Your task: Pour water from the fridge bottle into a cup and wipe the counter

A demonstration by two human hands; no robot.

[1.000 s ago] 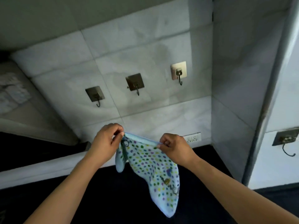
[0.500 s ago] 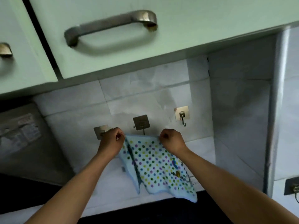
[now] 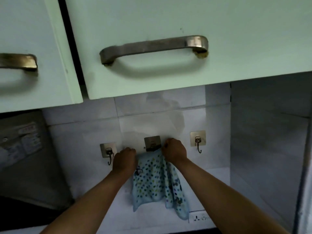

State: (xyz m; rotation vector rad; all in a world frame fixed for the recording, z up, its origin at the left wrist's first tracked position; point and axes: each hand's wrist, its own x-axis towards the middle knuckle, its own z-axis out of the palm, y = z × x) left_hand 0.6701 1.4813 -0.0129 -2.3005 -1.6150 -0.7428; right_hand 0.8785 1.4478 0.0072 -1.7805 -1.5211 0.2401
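I have both hands raised to the tiled wall [image 3: 94, 137] under the pale green cupboards [image 3: 152, 17]. My left hand [image 3: 124, 159] is curled closed on the upper left edge of the dotted cloth [image 3: 155, 181], and my right hand [image 3: 174, 151] is curled closed on its upper right edge, so each grip is pinching the cloth. The top of the cloth sits right at the middle hook [image 3: 152, 143], between my two hands; whether it is caught on the hook I cannot tell, since my knuckles and the fabric cover that spot. The rest of the cloth hangs down against the wall in loose folds, its lowest corner reaching down beside the wall socket [image 3: 200, 217]. The left hook [image 3: 108, 151] is bare and just beside my left hand; the right hook [image 3: 198, 141] is bare too, a little apart from my right hand. A metal handle [image 3: 152, 46] runs across the cupboard door above. The dark worktop [image 3: 25, 215] shows at the lower left.
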